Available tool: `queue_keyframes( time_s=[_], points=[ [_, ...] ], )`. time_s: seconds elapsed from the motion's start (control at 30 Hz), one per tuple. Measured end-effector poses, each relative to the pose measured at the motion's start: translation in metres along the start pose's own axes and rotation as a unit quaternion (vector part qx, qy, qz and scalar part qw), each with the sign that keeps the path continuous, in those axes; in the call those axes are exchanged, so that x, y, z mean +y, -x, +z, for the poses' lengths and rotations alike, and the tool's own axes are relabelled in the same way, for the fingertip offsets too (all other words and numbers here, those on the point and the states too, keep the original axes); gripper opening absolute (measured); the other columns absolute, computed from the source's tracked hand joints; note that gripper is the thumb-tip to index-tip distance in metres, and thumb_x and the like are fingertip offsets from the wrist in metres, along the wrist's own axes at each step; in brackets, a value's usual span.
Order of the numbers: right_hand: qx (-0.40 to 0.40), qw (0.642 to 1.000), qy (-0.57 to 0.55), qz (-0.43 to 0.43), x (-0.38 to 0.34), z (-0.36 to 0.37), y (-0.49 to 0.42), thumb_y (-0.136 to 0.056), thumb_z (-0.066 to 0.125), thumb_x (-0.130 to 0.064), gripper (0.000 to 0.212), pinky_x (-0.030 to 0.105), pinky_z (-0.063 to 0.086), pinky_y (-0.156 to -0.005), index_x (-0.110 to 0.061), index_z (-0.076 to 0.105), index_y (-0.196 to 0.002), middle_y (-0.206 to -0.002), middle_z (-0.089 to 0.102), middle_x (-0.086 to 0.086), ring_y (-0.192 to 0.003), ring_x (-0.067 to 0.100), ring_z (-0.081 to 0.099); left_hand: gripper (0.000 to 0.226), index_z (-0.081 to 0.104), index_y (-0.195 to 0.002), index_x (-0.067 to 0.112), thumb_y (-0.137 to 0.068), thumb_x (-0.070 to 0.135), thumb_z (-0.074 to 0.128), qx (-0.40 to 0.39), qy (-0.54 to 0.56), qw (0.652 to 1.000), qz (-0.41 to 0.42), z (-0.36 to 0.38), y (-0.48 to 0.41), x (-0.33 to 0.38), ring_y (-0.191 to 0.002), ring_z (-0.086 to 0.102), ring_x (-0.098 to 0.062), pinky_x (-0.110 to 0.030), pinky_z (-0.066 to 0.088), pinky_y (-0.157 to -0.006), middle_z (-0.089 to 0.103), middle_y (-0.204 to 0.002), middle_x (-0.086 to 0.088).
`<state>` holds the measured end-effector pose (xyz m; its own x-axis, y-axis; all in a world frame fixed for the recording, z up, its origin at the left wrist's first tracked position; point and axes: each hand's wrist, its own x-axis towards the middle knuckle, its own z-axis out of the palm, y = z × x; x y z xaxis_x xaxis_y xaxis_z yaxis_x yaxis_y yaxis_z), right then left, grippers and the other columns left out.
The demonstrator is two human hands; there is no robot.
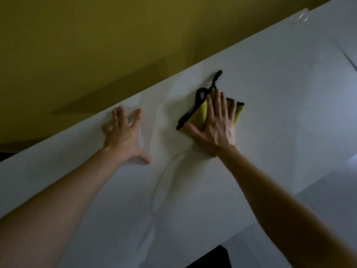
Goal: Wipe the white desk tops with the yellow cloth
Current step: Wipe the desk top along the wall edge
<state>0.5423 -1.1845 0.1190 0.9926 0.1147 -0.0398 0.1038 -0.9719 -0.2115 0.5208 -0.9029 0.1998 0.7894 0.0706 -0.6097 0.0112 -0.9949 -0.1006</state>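
- Far left, the olive wall (pixel 77 45) runs along the far edge of the desk (pixel 270 142).
- Your left hand (pixel 125 134) is braced on the desk near that edge. Its fingers are spread and slightly arched, tips down on the surface, gripping nothing.
- Between your hands, faint damp streaks (pixel 160 190) curve from the far edge towards you. I judge this middle strip already wiped.
- The cloth (pixel 199 113) lies flat on the desk just right of the streaks, close to the far edge. Its black trim and loop stick out on its far-left side.
- Your right hand (pixel 218 124) lies on top of the cloth, palm down, fingers straight and fanned, pressing it rather than clutching it.
- Near you, at the bottom edge, a dark thing (pixel 212 258) shows below the desk; too little is visible to name it.
- Right of your right hand I can make out no streaks, so that stretch is likely left to do, though the dim light makes this uncertain.
- Far right, a thin seam (pixel 348 59) suggests a second top joins there; it looks untouched.
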Motion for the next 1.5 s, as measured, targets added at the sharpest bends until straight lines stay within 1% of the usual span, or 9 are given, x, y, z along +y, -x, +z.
queue_keyframes(
  time_s=[0.1, 0.27, 0.53, 0.8, 0.9, 1.03, 1.27, 1.37, 1.5],
  points=[
    [-0.036, 0.989, -0.025, -0.144, -0.051, 0.010, 0.080, -0.083, 0.048, -0.100, 0.124, 0.075, 0.005, -0.127, -0.021, 0.016, -0.174, -0.180, 0.002, 0.020, -0.167, 0.042, -0.003, 0.182, -0.028, -0.167, 0.035, -0.041, 0.089, 0.091, 0.005, 0.010, 1.000, 0.002, 0.001, 0.001, -0.001, -0.165, -0.018, -0.046, -0.075, 0.026, -0.125, -0.028, -0.175, -0.026],
    [-0.015, 0.962, -0.044, -0.268, -0.040, 0.012, 0.060, -0.107, 0.052, -0.063, 0.066, 0.076, 0.011, -0.125, -0.037, 0.039, -0.167, -0.179, 0.020, 0.012, -0.166, 0.039, 0.015, 0.182, -0.031, -0.166, 0.037, -0.039, 0.095, 0.086, 0.010, -0.001, 1.000, 0.002, 0.002, 0.000, -0.004, -0.166, -0.017, -0.045, -0.071, 0.028, -0.126, -0.030, -0.175, -0.025],
    [0.065, 0.997, -0.031, 0.039, -0.012, -0.009, -0.106, -0.101, 0.044, -0.070, 0.073, 0.066, 0.005, -0.132, -0.038, 0.034, -0.166, -0.177, 0.029, 0.005, -0.166, 0.029, 0.019, 0.182, -0.030, -0.166, 0.036, -0.039, 0.094, 0.087, 0.018, -0.003, 1.000, 0.006, 0.002, 0.000, -0.002, -0.166, -0.017, -0.044, -0.070, 0.028, -0.126, -0.029, -0.175, -0.025],
    [-0.023, 0.938, -0.051, -0.342, -0.071, 0.016, 0.003, -0.106, 0.053, -0.057, 0.071, 0.068, 0.016, -0.129, -0.031, 0.033, -0.170, -0.175, 0.033, 0.010, -0.163, 0.036, 0.028, 0.181, -0.017, -0.170, 0.028, -0.037, 0.094, 0.087, 0.030, 0.007, 1.000, 0.002, 0.001, 0.004, -0.006, -0.168, -0.014, -0.040, -0.066, 0.030, -0.127, -0.025, -0.178, -0.020],
    [0.065, 0.982, -0.074, -0.159, -0.014, 0.002, -0.075, -0.106, 0.053, -0.052, 0.067, 0.066, 0.025, -0.125, -0.029, 0.039, -0.168, -0.172, 0.039, 0.008, -0.159, 0.035, 0.036, 0.186, -0.025, -0.168, 0.019, -0.039, 0.096, 0.085, 0.023, 0.008, 1.000, -0.003, 0.000, 0.006, -0.006, -0.168, -0.014, -0.037, -0.064, 0.028, -0.129, -0.026, -0.178, -0.020],
    [0.107, 0.982, -0.057, 0.143, -0.024, -0.004, -0.120, -0.101, 0.048, -0.056, 0.079, 0.063, 0.007, -0.132, -0.032, 0.021, -0.172, -0.180, 0.021, 0.001, -0.167, 0.028, 0.014, 0.185, -0.026, -0.169, 0.019, -0.041, 0.093, 0.087, 0.024, 0.018, 1.000, -0.001, -0.002, 0.007, -0.006, -0.168, -0.013, -0.038, -0.065, 0.028, -0.129, -0.026, -0.178, -0.020],
    [0.001, 0.967, -0.066, -0.245, -0.150, 0.019, -0.093, -0.106, 0.048, -0.053, 0.062, 0.058, 0.009, -0.133, -0.031, 0.043, -0.164, -0.168, 0.045, 0.005, -0.163, 0.032, 0.027, 0.180, -0.019, -0.170, 0.017, -0.044, 0.094, 0.085, 0.039, 0.007, 0.999, -0.006, -0.002, 0.010, -0.005, -0.169, -0.007, -0.035, -0.060, 0.030, -0.129, -0.018, -0.180, -0.018],
    [0.073, 0.981, -0.059, -0.168, -0.062, 0.013, -0.125, -0.104, 0.055, -0.049, 0.057, 0.053, 0.020, -0.129, -0.037, 0.048, -0.160, -0.157, 0.056, 0.006, -0.152, 0.035, 0.043, 0.181, -0.023, -0.169, 0.022, -0.043, 0.094, 0.085, 0.038, 0.020, 0.999, -0.002, -0.001, 0.010, -0.007, -0.169, -0.012, -0.033, -0.061, 0.026, -0.130, -0.024, -0.179, -0.016],
    [0.101, 0.988, -0.068, 0.099, 0.022, -0.022, -0.149, -0.102, 0.045, -0.051, 0.066, 0.058, 0.009, -0.134, -0.034, 0.036, -0.166, -0.172, 0.039, 0.003, -0.163, 0.029, 0.026, 0.182, -0.028, -0.168, 0.024, -0.043, 0.095, 0.084, 0.041, 0.026, 0.999, 0.000, 0.002, 0.007, -0.009, -0.168, -0.016, -0.035, -0.062, 0.024, -0.131, -0.029, -0.178, -0.016]
  ],
)
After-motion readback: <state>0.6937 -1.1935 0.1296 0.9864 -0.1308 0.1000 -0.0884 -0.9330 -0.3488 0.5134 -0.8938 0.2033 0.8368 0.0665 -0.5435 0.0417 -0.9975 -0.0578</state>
